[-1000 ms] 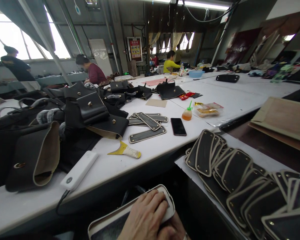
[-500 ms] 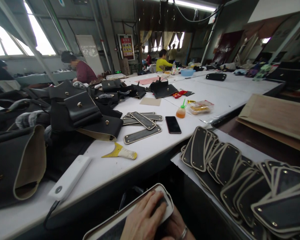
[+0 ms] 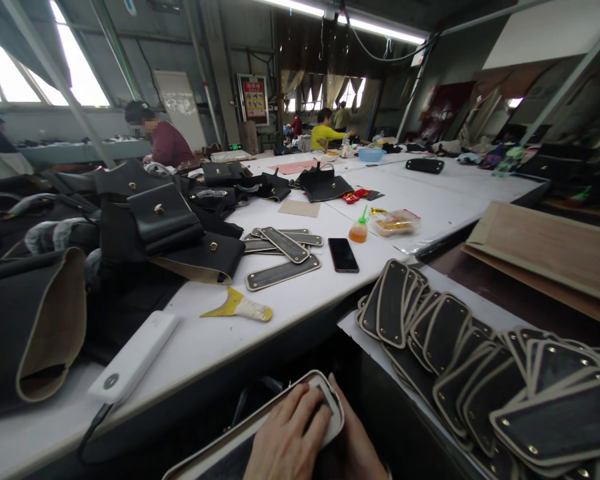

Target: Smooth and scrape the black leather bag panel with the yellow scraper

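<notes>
Left hand [image 3: 287,440]: laid on top of the rounded end of a leather panel [image 3: 250,427]. The fingers are stretched out flat and slightly spread, pressed on its surface and not curled round it.
Right hand [image 3: 357,443]: placed under and beside the same end. One digit is raised against the panel's outer edge and the rest is hidden, so a closed grip cannot be told.
Leather panel: dark with a cream border, held low at the bottom of the view, in front of the near edge of the white table [image 3: 300,293] and below it. It is tilted up toward its far end.
Table, near side: a white power bank [image 3: 135,357] with its cable is seen. A yellow scraper [image 3: 237,307] lies farther in.
Table, middle: narrow riveted strips [image 3: 283,272] are piled beside a phone [image 3: 343,255]. An orange glue bottle [image 3: 359,230] stands beyond it.
Left side: black bags [image 3: 165,220] are heaped.
Right side: similar cream-edged panels [image 3: 430,327] are fanned in an overlapping row, with wooden boards [image 3: 545,247] behind.
Background: other people are seated at the far tables.
</notes>
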`<action>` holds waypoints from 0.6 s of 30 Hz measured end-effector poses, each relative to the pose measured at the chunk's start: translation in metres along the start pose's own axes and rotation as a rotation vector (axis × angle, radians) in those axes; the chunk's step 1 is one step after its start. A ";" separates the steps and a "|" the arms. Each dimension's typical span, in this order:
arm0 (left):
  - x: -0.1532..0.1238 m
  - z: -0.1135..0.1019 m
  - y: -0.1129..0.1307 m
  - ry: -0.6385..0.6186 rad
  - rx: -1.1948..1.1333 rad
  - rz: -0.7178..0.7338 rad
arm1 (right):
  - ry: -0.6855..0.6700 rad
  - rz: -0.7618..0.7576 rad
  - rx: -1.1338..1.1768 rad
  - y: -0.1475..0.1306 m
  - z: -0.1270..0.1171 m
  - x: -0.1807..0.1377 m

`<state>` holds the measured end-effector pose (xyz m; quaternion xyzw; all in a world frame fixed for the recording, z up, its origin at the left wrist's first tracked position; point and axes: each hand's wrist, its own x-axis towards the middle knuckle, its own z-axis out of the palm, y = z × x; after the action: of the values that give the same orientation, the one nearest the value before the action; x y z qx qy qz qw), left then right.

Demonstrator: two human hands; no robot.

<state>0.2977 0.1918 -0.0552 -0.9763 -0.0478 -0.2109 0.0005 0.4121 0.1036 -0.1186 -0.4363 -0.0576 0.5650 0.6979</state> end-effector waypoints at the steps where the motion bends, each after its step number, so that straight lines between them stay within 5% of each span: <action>1: -0.001 0.000 0.001 -0.004 -0.011 -0.002 | -0.016 0.028 0.067 -0.003 0.003 -0.003; 8: -0.006 0.001 0.001 -0.039 -0.113 -0.047 | -0.182 0.210 0.376 -0.021 0.011 -0.018; 18: -0.006 -0.009 0.008 -0.013 -0.237 -0.136 | -0.128 0.241 0.218 -0.038 0.019 -0.028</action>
<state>0.2895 0.1835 -0.0498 -0.9654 -0.0888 -0.2084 -0.1295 0.4196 0.0910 -0.0702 -0.3251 0.0124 0.6741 0.6632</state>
